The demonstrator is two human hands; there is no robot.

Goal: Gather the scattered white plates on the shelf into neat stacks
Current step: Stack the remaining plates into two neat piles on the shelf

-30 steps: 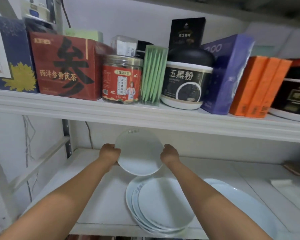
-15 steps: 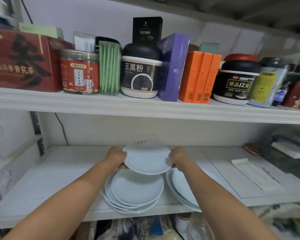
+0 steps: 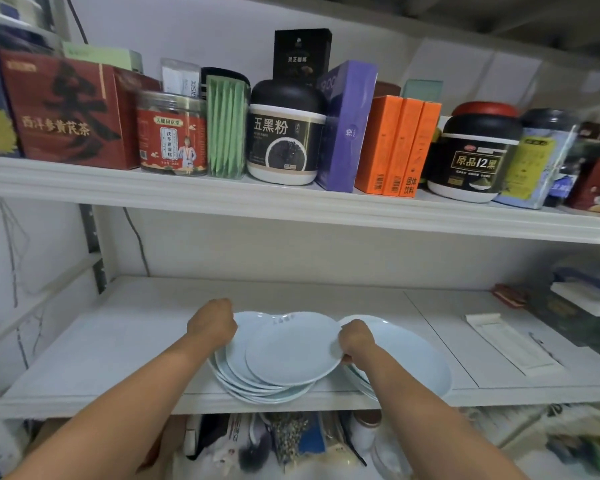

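A small white plate (image 3: pixel 291 348) lies on top of a loose stack of several white plates (image 3: pixel 257 386) at the front edge of the lower white shelf (image 3: pixel 118 341). My right hand (image 3: pixel 355 341) grips the top plate's right rim. My left hand (image 3: pixel 212 327) is curled at the left rim of the stack, its fingers hidden behind it. To the right, partly under my right forearm, sits a second stack with a larger white plate (image 3: pixel 413 355) on top.
The upper shelf (image 3: pixel 291 206) hangs close above, lined with boxes, jars and tins. A flat white packet (image 3: pixel 510 344) and a small red box (image 3: pixel 508 294) lie on the lower shelf's right side. Bags and bottles fill the space below.
Both hands have lowered the small plate from mid-air onto the left stack. The view has shifted slightly to the left and down.
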